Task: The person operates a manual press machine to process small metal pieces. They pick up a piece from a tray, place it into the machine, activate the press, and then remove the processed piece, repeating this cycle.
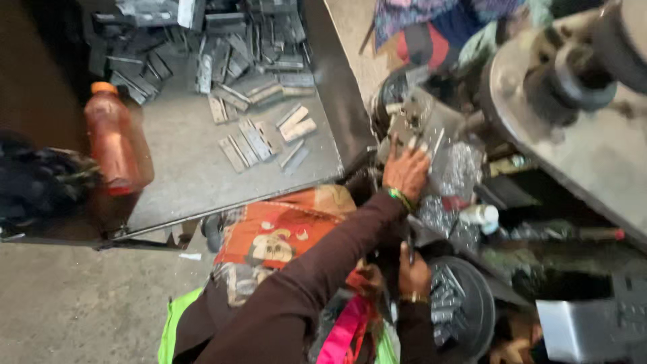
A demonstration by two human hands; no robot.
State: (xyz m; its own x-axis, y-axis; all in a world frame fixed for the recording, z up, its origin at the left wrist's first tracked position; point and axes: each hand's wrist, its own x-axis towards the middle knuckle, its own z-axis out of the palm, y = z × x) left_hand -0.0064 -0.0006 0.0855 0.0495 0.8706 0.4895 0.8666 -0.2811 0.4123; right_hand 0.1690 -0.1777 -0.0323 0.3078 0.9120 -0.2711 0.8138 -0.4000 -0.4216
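At about three o'clock from the frame's centre, the left hand [406, 172] lies flat, fingers [412, 147] spread and released, on a grey metal machine part [421, 118] beside a clear plastic bag [459, 168] of small metal pieces. Below it, at five o'clock, the right hand [412, 273] has its fingers clenched on something dark that cannot be made out, just beside a round pan [472, 307] of metal pieces. At ten o'clock, a steel desk [182, 168] carries flat metal strips [256, 138] and an orange bottle [111, 138].
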